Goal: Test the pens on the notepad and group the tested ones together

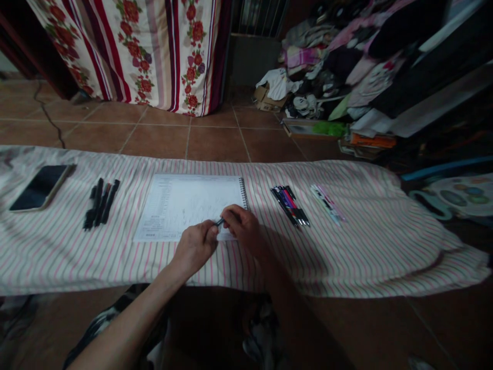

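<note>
Both of my hands meet over the lower right part of a spiral-bound notebook (192, 198) whose white page carries print along its left side and faint marks in the middle. Between them is a slim dark pen (220, 222). My left hand (198, 244) is closed round one end of it, and my right hand (242, 224) pinches the other end. Whether a cap is on the pen is too small to tell. A bunch of pens (290, 205) lies right of the notebook, and several black pens (100, 203) lie to its left.
A striped cloth (365, 246) covers the long table. Toward its left end lies a phone (40, 187); pale pens (327, 203) lie on the right. Beyond are a tiled floor (215, 139), a flowered curtain (162, 51) and piled clothes (327, 67). A blue-edged chair (435, 203) stands at right.
</note>
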The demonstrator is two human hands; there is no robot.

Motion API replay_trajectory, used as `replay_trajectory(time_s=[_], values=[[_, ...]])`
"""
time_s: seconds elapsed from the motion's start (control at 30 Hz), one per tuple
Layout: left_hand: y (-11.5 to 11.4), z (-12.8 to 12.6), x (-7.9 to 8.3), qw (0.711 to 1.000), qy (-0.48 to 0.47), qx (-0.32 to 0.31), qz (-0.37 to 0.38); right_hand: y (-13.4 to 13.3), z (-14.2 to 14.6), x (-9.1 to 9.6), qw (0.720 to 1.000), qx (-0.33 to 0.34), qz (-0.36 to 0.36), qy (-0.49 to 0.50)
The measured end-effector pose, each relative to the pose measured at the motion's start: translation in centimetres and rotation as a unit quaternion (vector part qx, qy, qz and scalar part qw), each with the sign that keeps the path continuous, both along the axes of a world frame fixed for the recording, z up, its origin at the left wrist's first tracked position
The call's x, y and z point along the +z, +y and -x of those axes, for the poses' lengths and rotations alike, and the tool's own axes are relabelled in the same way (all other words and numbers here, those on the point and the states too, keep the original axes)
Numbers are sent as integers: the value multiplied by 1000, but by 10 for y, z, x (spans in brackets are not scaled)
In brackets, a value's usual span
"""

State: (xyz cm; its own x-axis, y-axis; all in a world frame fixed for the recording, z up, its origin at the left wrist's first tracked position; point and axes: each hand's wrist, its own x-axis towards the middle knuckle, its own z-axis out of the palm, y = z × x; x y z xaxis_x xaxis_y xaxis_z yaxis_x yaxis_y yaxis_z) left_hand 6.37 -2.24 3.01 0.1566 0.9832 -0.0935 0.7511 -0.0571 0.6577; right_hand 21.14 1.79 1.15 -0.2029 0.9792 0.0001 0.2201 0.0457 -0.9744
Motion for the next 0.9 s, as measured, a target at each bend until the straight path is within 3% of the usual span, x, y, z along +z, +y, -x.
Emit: replay_trajectory(time_s=[0.33, 0.4, 0.5, 0.67, 0.8, 0.9], values=[[4, 11, -18, 971, -225, 3, 79, -1, -1, -2, 998, 51, -18, 31], [4, 12, -16, 979, -194, -1, 62, -2, 0, -3, 998, 52, -29, 34], [1, 10, -8, 998, -58, 1, 3, -3, 5, -6, 998, 34, -39, 41], [-7, 0, -1, 987, 143, 16, -72, -2, 9, -6, 999, -9, 30, 23], [-10, -5, -4, 978, 182, 0, -105, -1, 8, -1, 997, -7, 64, 39], [-10, -7, -4, 983, 157, -1, -99, -3, 7, 3, 997, -19, 57, 49]])
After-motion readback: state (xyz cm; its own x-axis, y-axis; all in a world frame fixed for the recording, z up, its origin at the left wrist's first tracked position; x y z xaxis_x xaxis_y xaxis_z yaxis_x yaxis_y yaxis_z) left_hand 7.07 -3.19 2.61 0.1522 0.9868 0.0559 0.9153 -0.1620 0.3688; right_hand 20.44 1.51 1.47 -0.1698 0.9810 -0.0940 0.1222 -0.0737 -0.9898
